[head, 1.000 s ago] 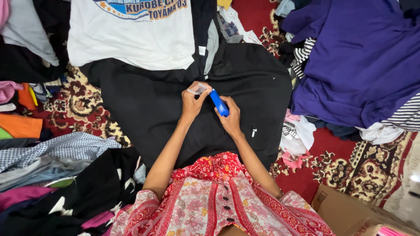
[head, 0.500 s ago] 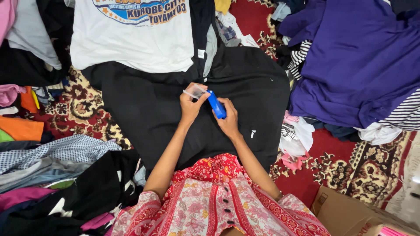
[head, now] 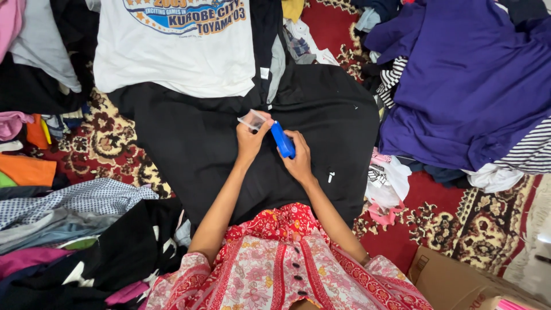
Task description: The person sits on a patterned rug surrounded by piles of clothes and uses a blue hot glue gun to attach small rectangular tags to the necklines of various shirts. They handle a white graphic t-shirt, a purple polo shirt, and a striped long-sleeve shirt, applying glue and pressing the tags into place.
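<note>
Near the middle of the patterned red carpet (head: pixel 488 224), on a black garment (head: pixel 201 149) spread flat over it, both hands meet just above the person's lap. The left hand (head: pixel 250 140) has its fingers (head: pixel 259 123) pinched narrowly on a small clear plastic piece (head: pixel 251 120), held just off the cloth. The right hand (head: pixel 298 161) is curled around a blue handheld tool (head: pixel 282 139), which is short, smooth and rounded, angled with its upper end toward the plastic piece; the two sit just beside each other, and whether they touch cannot be told. The plastic piece is transparent and thin, easy to lose against the dark fabric if the pinch slackens, and it looks light enough to flick away. The tool's working end is hidden by the hands, so a slip could, I judge, catch the black cloth or a fingertip. Crowding may also mislead: a white printed T-shirt (head: pixel 172 51) overlaps the garment's far edge, a purple garment (head: pixel 470 86) lies toward the carpet's right side, and a cardboard box (head: pixel 453 281) sits at the near right corner.
</note>
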